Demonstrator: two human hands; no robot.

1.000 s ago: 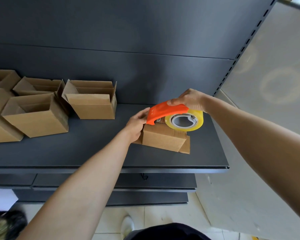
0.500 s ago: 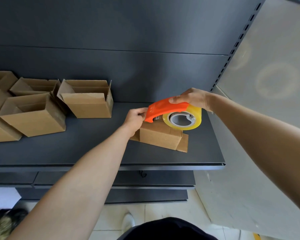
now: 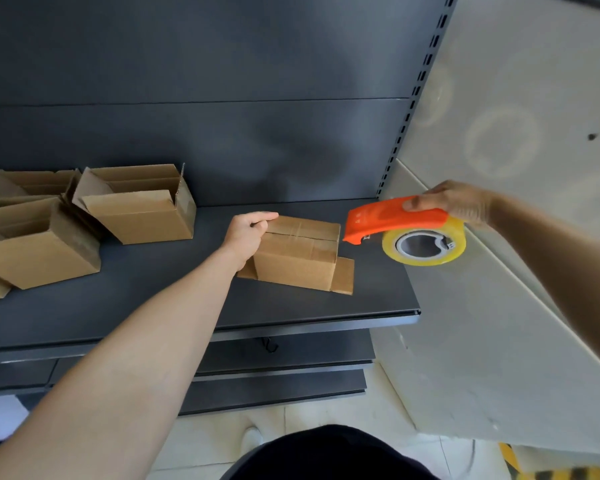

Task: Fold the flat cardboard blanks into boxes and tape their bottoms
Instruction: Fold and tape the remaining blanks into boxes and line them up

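A small cardboard box (image 3: 302, 252) stands upside down on the dark shelf (image 3: 174, 299), with clear tape running across its closed bottom and down its near side. One loose flap lies flat to its right. My left hand (image 3: 247, 233) rests on the box's left top edge, fingers over it. My right hand (image 3: 454, 202) grips the orange tape dispenser (image 3: 392, 220) with its yellow-tinted tape roll (image 3: 425, 245), held in the air just right of the box and apart from it.
Several folded open-topped cardboard boxes (image 3: 139, 206) stand in a cluster at the shelf's left. The dark back panel rises behind. The shelf's right end (image 3: 414, 311) meets a pale wall. Lower shelves and a tiled floor lie below.
The tape dispenser was on top of the box; my right hand has pulled it off to the right. My left hand has stayed on the box's left edge.
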